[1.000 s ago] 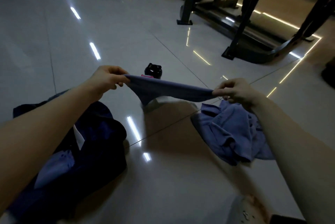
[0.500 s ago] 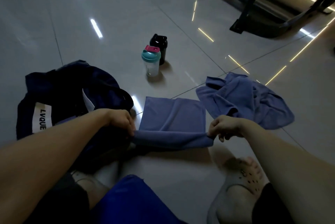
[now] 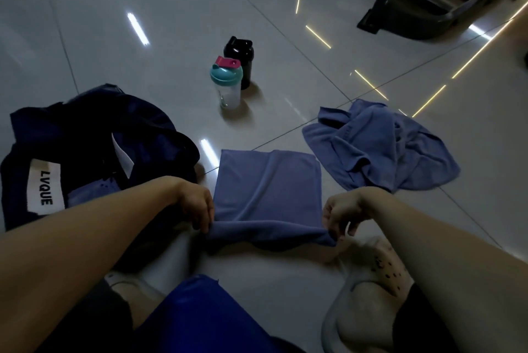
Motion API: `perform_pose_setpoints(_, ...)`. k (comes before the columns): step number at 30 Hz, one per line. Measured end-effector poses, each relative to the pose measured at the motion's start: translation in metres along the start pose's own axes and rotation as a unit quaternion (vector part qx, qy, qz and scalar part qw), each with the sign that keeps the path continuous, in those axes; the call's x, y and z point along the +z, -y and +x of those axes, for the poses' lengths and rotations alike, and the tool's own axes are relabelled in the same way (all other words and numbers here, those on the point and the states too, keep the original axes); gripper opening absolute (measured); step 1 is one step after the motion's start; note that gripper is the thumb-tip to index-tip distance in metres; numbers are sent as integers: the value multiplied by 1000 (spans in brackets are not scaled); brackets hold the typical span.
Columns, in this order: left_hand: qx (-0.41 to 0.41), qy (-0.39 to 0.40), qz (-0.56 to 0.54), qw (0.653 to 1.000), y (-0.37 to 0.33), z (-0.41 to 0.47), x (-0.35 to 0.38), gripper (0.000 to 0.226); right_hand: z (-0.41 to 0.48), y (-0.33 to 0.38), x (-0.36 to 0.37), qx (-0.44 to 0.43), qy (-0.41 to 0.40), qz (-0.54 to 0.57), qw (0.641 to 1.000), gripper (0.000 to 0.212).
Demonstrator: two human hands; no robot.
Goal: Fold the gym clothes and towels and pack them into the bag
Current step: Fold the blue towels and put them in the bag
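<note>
The towel, stretched in mid-air a second ago, now lies flat on the floor. The left hand pinches its near corner at 8 o'clock and the right hand pinches the one at 4. The bag touches its 9 o'clock edge. A crumpled towel lies at 2, with bare tile towards the bottles at 12.
</note>
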State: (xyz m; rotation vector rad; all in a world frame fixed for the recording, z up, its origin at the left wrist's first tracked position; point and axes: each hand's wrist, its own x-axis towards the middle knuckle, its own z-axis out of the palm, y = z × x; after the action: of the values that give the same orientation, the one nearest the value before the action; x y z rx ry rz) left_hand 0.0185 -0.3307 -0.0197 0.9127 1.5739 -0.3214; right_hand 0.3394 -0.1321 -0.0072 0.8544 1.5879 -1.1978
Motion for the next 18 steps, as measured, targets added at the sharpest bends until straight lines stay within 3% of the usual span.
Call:
perform_pose_setpoints(5, -10, -6, -20, 1000, 5, 5, 8, 18, 13, -11, 17, 8, 16, 22, 1000, 17)
perform_pose_setpoints(11, 6, -59, -71, 996, 6, 2, -11, 18, 9, -11, 7, -23, -47, 69, 996, 12)
perform_pose_setpoints(13, 7, -59, -48, 997, 4, 6, -11, 18, 17, 1, 18, -10, -24, 19, 999, 8)
perform_pose_setpoints(15, 8, -59, -25, 998, 4, 10, -7, 23, 31, 14, 35, 12, -22, -79, 997, 24)
perform_pose_setpoints(18, 4, -59, -25, 998, 5, 13, -1, 23, 50, 32, 56, 7, -97, -308, 946, 38)
